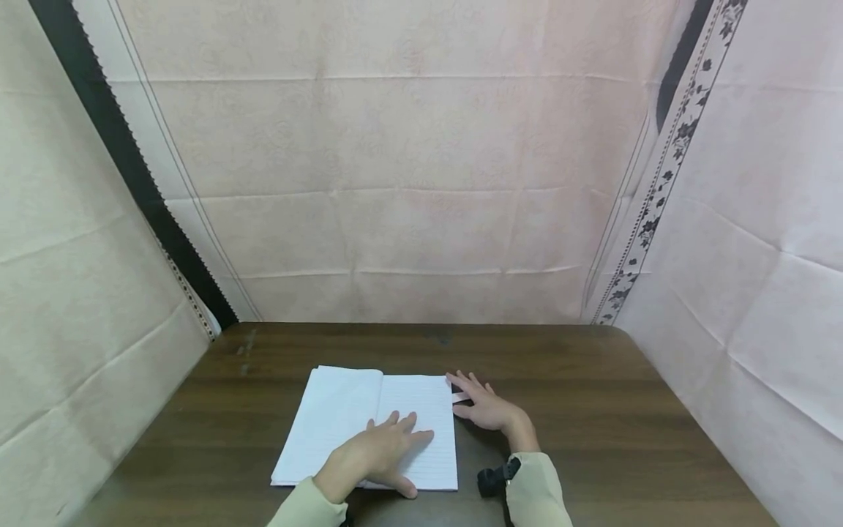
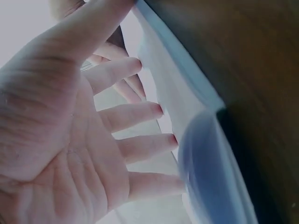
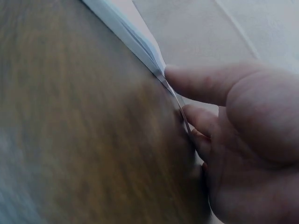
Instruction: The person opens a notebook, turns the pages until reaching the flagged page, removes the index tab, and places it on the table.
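Observation:
An open notebook [image 1: 332, 417] with lined white pages lies flat on the brown table. My left hand [image 1: 382, 450] rests over the lower part of its right page, fingers spread and thumb near the bottom edge. In the left wrist view, the straight fingertips of that hand [image 2: 112, 126] reach the paper. At the notebook's right edge is my right hand [image 1: 490, 410], its fingers extended and thumb apart. A narrow white strip [image 1: 461, 397] juts out from the page edge between thumb and fingers. In the right wrist view, the thumb of this hand [image 3: 233, 121] touches the page edge.
The wooden table [image 1: 593, 410] extends around the notebook on all sides. Pale cloth [image 1: 408, 146] hangs behind it and at both sides. A black device [image 1: 494, 479] is strapped at the right wrist, over a light sleeve [image 1: 536, 487].

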`<state>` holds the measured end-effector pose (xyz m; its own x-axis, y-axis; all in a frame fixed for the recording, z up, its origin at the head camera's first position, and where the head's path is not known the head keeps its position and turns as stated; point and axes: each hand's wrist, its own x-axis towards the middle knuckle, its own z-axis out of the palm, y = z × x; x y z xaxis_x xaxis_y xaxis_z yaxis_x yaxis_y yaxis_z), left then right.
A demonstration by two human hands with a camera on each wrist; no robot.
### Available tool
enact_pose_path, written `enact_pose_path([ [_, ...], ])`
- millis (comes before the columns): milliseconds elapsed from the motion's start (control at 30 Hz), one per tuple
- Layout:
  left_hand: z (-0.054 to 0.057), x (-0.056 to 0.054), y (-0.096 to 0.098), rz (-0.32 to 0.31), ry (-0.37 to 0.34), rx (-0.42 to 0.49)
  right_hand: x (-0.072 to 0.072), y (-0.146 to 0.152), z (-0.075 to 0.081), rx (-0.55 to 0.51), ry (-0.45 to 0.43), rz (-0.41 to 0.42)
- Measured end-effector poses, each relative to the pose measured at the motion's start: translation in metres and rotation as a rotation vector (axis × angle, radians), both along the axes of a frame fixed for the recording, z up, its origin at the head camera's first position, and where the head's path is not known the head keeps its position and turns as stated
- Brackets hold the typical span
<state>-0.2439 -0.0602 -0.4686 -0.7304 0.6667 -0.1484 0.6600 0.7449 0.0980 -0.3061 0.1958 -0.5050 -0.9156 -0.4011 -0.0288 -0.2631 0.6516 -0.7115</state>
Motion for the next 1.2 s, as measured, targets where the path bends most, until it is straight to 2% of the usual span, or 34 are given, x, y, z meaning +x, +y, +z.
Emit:
enact_pose_path([
  [267,-0.001,0.001,0.004,-0.002,0.03,-0.016,-0.002,-0.002,0.0,0.005,-0.02,-0.021],
  [433,0.0,0.0,0.003,-0.035,0.067,0.009,-0.003,-0.002,-0.001,0.005,-0.024,-0.03],
  [667,0.005,-0.005,-0.003,-0.068,0.01,0.083,-0.002,-0.003,-0.001,-0.001,-0.032,-0.031],
  [800,0.006,-0.006,-0.006,-0.1,0.007,0.115,-0.001,-0.004,-0.002,-0.027,-0.058,-0.069],
  [1000,0.01,-0.013,-0.01,-0.17,-0.042,0.195,0.001,-0.005,-0.002,-0.054,-0.115,-0.13],
  [1200,0.01,-0.021,-0.014,-0.162,-0.029,0.266,0.001,-0.005,0.001,-0.056,-0.119,-0.155],
])
